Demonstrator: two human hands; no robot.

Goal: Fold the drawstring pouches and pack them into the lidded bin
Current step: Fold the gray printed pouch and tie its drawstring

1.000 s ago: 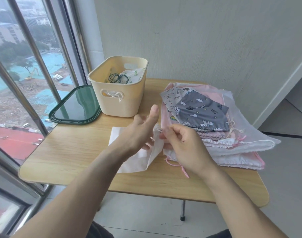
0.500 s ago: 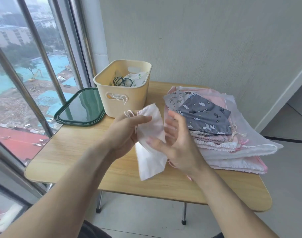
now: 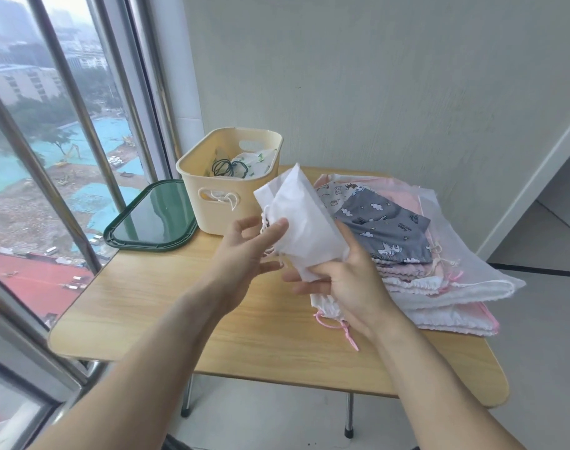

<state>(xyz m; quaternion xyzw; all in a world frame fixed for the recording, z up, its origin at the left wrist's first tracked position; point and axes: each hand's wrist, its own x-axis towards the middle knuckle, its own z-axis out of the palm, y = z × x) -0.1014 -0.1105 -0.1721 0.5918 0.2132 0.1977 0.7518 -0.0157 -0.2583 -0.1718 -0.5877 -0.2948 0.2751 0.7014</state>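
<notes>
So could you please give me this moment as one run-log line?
stage: folding | right hand: holds white pouch above table | left hand: open, touching it | bin: open, lid beside

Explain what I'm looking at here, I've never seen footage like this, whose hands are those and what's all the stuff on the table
No machine here: a person wears a camera on their head, so this single view looks down at their own arms. The right hand grips a folded white pouch lifted above the wooden table; the left hand touches the pouch with thumb and fingertips. At the back stands a cream bin, already holding some pouches, and its dark green lid lies beside it by the window. To the right lies a pile of unfolded pouches, grey patterned ones on top of pink and white.
</notes>
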